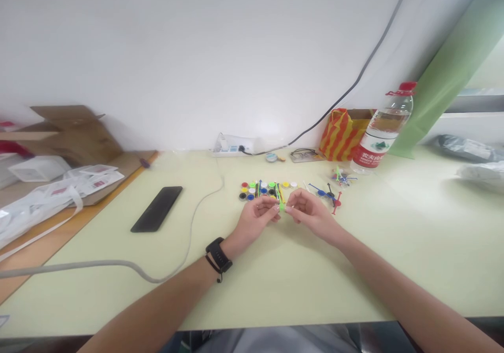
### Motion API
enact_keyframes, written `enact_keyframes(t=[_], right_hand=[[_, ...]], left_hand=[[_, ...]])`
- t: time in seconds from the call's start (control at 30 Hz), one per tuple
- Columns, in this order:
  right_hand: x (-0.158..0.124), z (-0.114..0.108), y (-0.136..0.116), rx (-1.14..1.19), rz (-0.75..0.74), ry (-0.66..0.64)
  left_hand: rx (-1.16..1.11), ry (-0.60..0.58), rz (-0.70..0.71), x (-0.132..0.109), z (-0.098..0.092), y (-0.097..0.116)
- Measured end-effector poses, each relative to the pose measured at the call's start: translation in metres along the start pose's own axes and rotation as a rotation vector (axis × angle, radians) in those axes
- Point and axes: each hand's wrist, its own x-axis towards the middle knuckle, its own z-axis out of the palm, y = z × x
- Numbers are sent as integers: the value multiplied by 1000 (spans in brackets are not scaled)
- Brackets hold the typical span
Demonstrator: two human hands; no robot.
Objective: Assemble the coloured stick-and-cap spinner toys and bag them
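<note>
while both hands are held close together at the centre of the frame, a small green piece (pixel 281 205) is pinched between the fingertips of the left hand (pixel 258 214) and the right hand (pixel 309 211), just above the pale green table (pixel 394 248). just behind the hands a cluster of coloured round discs (pixel 252 189) is laid out, and loose coloured sticks (pixel 328 193) are scattered to its right. a black phone (pixel 157 209) is seen left of centre, a black watch (pixel 218 256) is worn on the left wrist, and a water bottle (pixel 381 132) is stood at the upper right.
</note>
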Motion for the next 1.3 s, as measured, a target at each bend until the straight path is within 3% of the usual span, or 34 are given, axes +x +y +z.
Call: enact_keyframes(t=[0.3, 0.6, 0.8, 1.0, 1.2, 1.3], right_hand=[[-2, 0, -1, -17, 13, -46], [-3, -1, -2, 24, -19, 138], [-3, -5, -8, -75, 136, -62], [-3, 2, -6, -12, 44, 66], [0, -11, -4, -145, 180, -34], [2, -13, -8, -115, 126, 48]], left_hand=[[-5, -12, -2, -1, 0, 1], [-2, 21, 18, -1, 0, 2], [-12, 37, 13, 0, 0, 0], [-17, 17, 24, 1, -1, -1], [-14, 37, 21, 1, -2, -3], [-16, 36, 21, 2, -2, -4]])
